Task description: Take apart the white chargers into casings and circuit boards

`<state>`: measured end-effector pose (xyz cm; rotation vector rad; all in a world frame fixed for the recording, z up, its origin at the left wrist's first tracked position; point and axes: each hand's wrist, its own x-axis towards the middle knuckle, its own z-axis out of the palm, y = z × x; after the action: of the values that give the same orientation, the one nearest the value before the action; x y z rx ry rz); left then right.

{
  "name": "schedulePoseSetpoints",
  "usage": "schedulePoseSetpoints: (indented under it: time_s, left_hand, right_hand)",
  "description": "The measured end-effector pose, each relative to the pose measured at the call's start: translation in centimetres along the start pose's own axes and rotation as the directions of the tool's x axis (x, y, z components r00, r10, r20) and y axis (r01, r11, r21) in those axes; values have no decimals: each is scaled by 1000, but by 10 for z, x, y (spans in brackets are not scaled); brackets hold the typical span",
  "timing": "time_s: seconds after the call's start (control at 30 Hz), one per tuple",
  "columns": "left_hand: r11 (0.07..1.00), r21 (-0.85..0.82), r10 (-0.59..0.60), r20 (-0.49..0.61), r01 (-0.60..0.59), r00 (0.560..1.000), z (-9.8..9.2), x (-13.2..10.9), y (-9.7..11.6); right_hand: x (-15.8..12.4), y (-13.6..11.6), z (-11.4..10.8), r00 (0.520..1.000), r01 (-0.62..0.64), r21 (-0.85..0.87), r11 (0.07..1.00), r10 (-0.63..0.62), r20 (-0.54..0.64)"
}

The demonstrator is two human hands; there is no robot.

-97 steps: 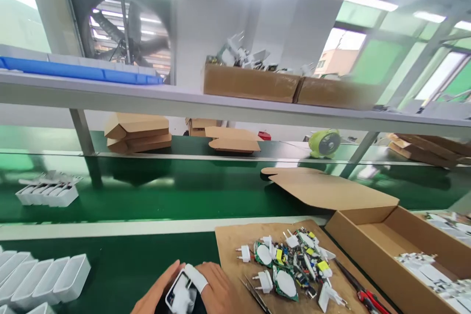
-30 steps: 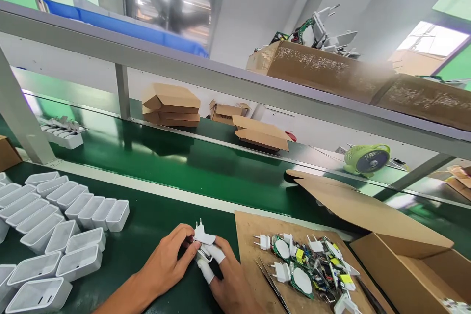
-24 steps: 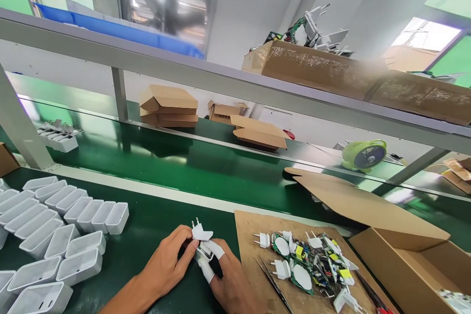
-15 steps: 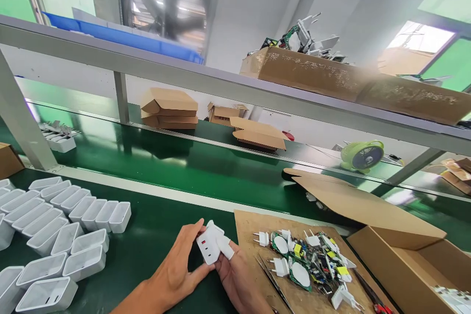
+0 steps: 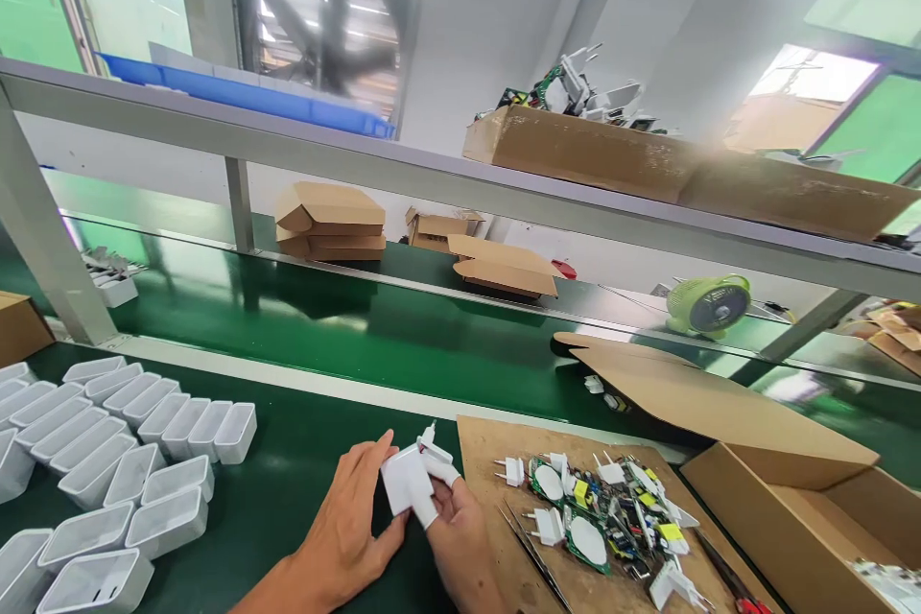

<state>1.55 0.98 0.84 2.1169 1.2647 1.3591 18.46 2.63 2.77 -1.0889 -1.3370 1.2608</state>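
Both my hands hold one white charger [image 5: 404, 483] low in the middle, above the green bench mat. My left hand [image 5: 349, 523] grips its left side. My right hand [image 5: 453, 528], with white finger cots on two fingers, pinches its right side, where a plug pin sticks up. To the right, a brown cardboard sheet [image 5: 489, 460] carries a heap of white plug caps and green circuit boards [image 5: 597, 513]. Tweezers [image 5: 532, 556] lie on the sheet near my right hand.
Rows of empty white charger shells [image 5: 115, 460] fill the bench on the left. An open cardboard box [image 5: 777, 518] stands at the right. Behind runs a green conveyor belt [image 5: 374, 331] with flat cartons and a small green fan [image 5: 709, 304]. A metal shelf overhead carries cardboard boxes [image 5: 611, 153].
My hands have turned the charger: its face with a red mark showed half a second ago, now a plain side faces me and a pin points up. The view shifted slightly.
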Motion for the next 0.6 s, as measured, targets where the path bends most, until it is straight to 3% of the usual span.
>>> schedulePoseSetpoints:
  time_s: [0.07,0.13,0.2,0.33,0.47,0.6]
  left_hand:
    - [999,29,-33,62,31,998,1,0,1]
    - [996,-9,-91,120,92,989,2,4,1]
    - [979,-77,-179,135,191,974,2,10,0]
    - [945,-118,-291,118,304,949,11,29,-9]
    - [947,-118,-279,154,298,948,30,48,-20]
    - [949,-147,-246,214,280,945,53,66,-23]
  right_hand:
    - [-7,2,0,988,146,-236,961,-152,-9]
    - [-15,-3,-2,948,304,-491,816,-313,67]
    - [-21,-12,-4,902,393,-635,665,-413,125]
    - [-24,-25,-11,840,376,-761,529,-541,40]
    - [-17,-18,-21,820,311,-806,504,-572,-41]
    - [-13,-9,-27,787,414,-778,473,-615,45]
